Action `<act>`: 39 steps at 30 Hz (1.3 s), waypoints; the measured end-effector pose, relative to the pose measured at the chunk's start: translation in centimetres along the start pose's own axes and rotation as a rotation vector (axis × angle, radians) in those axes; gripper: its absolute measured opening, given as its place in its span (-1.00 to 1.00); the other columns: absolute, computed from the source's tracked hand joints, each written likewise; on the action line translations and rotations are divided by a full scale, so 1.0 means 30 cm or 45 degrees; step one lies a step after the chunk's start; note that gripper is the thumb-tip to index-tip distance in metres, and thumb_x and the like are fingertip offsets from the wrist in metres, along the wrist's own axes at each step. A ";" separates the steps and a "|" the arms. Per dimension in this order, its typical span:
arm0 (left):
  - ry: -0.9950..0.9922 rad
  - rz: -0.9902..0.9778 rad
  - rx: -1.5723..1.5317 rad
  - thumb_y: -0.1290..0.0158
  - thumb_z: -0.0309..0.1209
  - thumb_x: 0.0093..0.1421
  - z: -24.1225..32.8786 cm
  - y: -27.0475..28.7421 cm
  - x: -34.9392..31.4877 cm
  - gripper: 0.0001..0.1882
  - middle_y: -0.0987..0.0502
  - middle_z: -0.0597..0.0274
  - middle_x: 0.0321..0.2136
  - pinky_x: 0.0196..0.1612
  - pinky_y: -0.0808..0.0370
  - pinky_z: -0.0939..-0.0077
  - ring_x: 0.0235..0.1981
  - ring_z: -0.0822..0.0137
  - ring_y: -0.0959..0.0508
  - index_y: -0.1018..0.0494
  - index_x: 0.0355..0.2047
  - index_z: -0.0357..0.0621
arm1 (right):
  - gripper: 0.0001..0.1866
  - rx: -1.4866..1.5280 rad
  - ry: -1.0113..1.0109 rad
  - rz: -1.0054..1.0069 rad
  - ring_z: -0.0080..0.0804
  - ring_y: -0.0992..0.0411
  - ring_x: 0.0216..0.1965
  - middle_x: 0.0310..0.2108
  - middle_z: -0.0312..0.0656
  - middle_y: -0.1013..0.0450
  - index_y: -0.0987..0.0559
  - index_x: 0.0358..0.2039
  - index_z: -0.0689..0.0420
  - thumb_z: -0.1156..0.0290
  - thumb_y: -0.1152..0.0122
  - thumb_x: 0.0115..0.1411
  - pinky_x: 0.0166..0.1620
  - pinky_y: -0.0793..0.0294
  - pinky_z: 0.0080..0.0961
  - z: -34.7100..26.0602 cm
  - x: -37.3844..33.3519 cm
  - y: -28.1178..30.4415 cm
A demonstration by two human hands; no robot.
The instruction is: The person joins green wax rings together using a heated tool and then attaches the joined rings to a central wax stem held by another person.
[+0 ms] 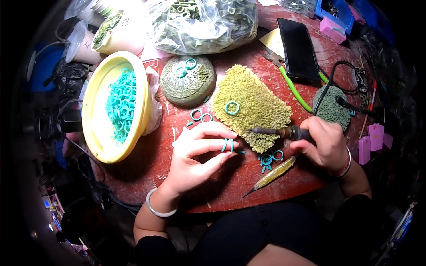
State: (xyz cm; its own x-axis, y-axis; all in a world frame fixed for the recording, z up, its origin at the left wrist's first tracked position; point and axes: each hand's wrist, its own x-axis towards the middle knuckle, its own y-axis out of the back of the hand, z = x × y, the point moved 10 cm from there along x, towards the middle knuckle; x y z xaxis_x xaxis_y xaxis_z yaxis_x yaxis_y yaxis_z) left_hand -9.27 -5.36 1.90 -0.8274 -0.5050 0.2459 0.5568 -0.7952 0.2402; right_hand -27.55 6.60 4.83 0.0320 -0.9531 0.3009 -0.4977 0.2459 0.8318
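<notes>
My left hand (pixel 195 155) pinches a small teal wax ring (pixel 228 145) between thumb and fingers, just left of a yellow-green sponge pad (pixel 253 106). My right hand (pixel 326 144) grips a dark corded heated pen tool (pixel 279 131), its tip lying at the sponge's lower edge, a short way right of the held ring. One teal ring (pixel 231 107) rests on the sponge. A few loose teal rings (pixel 268 158) lie on the red round table (pixel 151 164) between my hands.
A yellow bowl (pixel 95 128) of several teal rings stands at left. A round green pad (pixel 187 80) carries two rings. A black phone (pixel 297 48), green-handled pliers (pixel 295 91), a pointed hand tool (pixel 271 175), a plastic bag (pixel 204 24) and pink boxes (pixel 370 142) surround the work.
</notes>
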 end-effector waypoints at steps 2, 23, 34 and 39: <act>0.012 0.005 0.019 -0.31 -0.68 0.01 -0.002 -0.002 0.003 -0.77 -0.67 0.12 -0.17 0.00 -0.58 0.32 -0.10 0.19 -0.66 -0.69 -0.27 -0.24 | -0.61 0.058 0.083 -0.078 -0.23 -0.47 -0.57 -0.52 -0.18 -0.39 -0.50 -0.37 0.21 0.16 -0.47 0.15 -0.52 -0.43 -0.37 -0.032 -0.007 -0.021; 0.021 0.006 0.035 -0.31 -0.68 0.02 -0.002 0.001 0.001 -0.76 -0.67 0.14 -0.18 -0.02 -0.58 0.37 -0.13 0.22 -0.67 -0.70 -0.26 -0.24 | -0.60 0.064 0.100 -0.132 -0.30 -0.47 -0.58 -0.54 -0.20 -0.38 -0.48 -0.38 0.17 0.14 -0.46 0.15 -0.54 -0.41 -0.39 -0.039 -0.014 -0.062; 0.034 0.010 0.026 -0.32 -0.68 0.03 -0.001 0.002 0.002 -0.76 -0.67 0.15 -0.18 0.00 -0.58 0.37 -0.11 0.22 -0.67 -0.70 -0.25 -0.22 | -0.61 0.079 0.095 -0.150 -0.26 -0.49 -0.57 -0.53 -0.18 -0.40 -0.48 -0.37 0.18 0.16 -0.46 0.16 -0.53 -0.43 -0.38 -0.041 -0.009 -0.061; 0.053 0.044 -0.051 -0.32 -0.67 0.05 -0.009 0.008 -0.007 -0.75 -0.65 0.15 -0.15 0.00 -0.57 0.39 -0.09 0.25 -0.65 -0.71 -0.23 -0.20 | -0.64 0.184 -0.037 -0.095 -0.15 -0.52 -0.53 -0.50 -0.13 -0.45 -0.50 -0.35 0.21 0.22 -0.48 0.16 -0.48 -0.47 -0.35 0.000 -0.007 -0.046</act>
State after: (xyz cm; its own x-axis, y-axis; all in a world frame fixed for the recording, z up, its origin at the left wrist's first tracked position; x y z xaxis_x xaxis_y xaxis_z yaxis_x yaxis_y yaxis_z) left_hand -8.97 -5.54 1.65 -0.8107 -0.5451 0.2135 0.5821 -0.7896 0.1944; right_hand -26.85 6.47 3.62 0.0493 -0.9730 0.2253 -0.6145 0.1483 0.7749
